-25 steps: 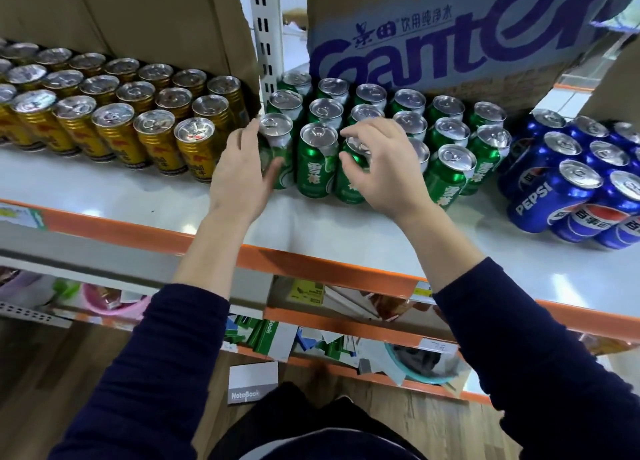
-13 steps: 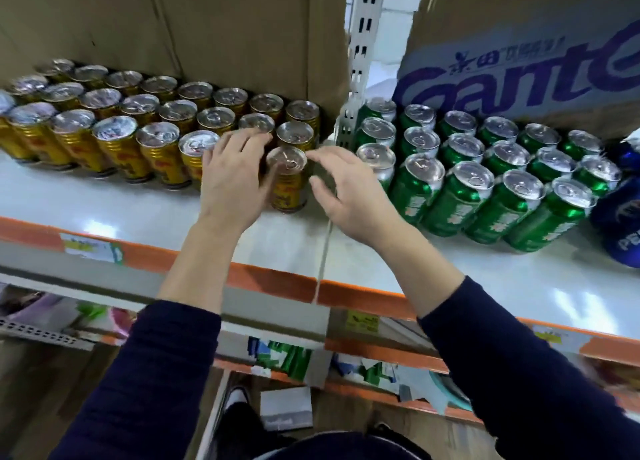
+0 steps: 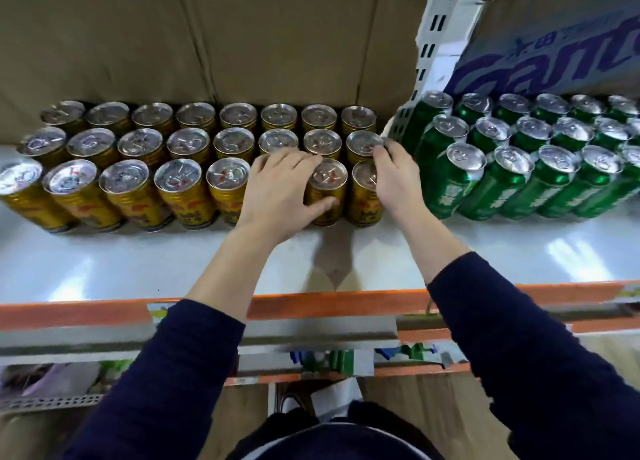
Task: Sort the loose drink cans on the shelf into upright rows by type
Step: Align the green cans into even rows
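Left hand point(image 3: 277, 191), right hand point(image 3: 394, 179) hold front gold cans point(image 3: 327, 179); green cans point(image 3: 460, 179) beside.

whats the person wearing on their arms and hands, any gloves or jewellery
Both arms are in plain dark navy long sleeves, the left sleeve and the right sleeve, with no print or logo showing. The cuffs end above the wrists, so the lower forearms are uncovered. The left hand and right hand are bare: no gloves, and no ring, watch or bracelet is visible.
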`<state>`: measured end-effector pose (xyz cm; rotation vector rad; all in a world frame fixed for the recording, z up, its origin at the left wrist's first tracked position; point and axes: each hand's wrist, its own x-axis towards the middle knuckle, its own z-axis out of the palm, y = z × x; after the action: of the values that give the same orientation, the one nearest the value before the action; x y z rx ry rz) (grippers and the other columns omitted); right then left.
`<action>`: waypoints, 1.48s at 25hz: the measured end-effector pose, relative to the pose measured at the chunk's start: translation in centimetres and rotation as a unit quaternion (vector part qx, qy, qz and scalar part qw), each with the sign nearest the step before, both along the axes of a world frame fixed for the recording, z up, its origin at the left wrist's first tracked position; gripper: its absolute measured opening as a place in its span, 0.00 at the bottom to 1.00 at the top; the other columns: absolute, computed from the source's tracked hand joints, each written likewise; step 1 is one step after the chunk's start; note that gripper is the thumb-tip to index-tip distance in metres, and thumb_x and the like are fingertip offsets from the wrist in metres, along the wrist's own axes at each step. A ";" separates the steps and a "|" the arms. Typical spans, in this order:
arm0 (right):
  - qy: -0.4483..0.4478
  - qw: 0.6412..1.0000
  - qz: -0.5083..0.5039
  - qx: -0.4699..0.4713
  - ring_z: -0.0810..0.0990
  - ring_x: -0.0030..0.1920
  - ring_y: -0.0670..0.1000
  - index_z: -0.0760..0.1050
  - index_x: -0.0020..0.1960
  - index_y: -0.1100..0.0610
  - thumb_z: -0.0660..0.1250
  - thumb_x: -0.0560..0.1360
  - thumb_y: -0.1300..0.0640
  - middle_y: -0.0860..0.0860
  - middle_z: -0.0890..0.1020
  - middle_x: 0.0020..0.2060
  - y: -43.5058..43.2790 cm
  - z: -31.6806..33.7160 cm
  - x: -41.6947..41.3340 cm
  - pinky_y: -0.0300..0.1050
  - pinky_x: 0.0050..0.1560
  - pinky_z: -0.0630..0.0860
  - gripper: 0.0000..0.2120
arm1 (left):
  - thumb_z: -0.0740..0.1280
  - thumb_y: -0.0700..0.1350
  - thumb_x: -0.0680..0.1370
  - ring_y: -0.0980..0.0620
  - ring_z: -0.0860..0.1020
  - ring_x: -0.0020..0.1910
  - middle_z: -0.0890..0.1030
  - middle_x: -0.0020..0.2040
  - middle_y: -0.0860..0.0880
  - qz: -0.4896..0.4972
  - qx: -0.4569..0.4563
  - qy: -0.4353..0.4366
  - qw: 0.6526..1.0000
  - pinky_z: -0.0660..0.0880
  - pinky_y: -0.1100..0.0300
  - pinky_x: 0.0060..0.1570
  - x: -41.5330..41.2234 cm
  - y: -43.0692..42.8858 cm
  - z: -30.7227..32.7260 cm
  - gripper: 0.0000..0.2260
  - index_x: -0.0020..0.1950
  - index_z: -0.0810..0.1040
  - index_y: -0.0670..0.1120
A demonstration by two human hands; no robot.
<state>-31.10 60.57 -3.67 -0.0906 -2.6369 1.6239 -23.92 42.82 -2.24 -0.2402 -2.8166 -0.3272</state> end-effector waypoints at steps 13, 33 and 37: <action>0.071 0.985 0.149 0.057 0.71 0.58 0.41 0.60 0.71 0.56 0.77 0.67 0.59 0.46 0.73 0.59 2.6 -2.4 2.8 0.28 0.56 0.65 0.38 | 0.67 0.66 0.71 0.45 0.66 0.69 0.74 0.65 0.46 0.019 -0.021 -0.006 1.000 0.59 0.48 0.66 -0.6 0.4 0.1 0.35 0.71 0.70 0.45; 0.185 0.891 0.203 0.362 0.72 0.60 0.56 0.70 0.61 0.54 0.76 0.64 0.42 0.53 0.78 0.54 -1.9 2.5 3.3 0.50 0.68 0.57 0.32 | 0.73 0.47 0.72 0.46 0.64 0.70 0.72 0.68 0.48 0.063 -0.005 -0.037 0.997 0.57 0.46 0.67 1.5 -4.6 1.0 0.31 0.73 0.68 0.47; 0.177 0.895 0.206 0.355 0.72 0.60 0.56 0.69 0.63 0.53 0.77 0.64 0.42 0.54 0.77 0.57 -1.8 2.4 3.4 0.50 0.61 0.65 0.33 | 0.73 0.49 0.71 0.45 0.64 0.70 0.71 0.68 0.47 0.065 -0.009 -0.042 0.997 0.59 0.46 0.68 1.4 -4.7 1.0 0.32 0.73 0.67 0.48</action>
<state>-27.73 58.72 -1.31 0.7490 -2.8529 0.5299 -22.53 38.16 -1.19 -0.0478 -2.9017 -0.2888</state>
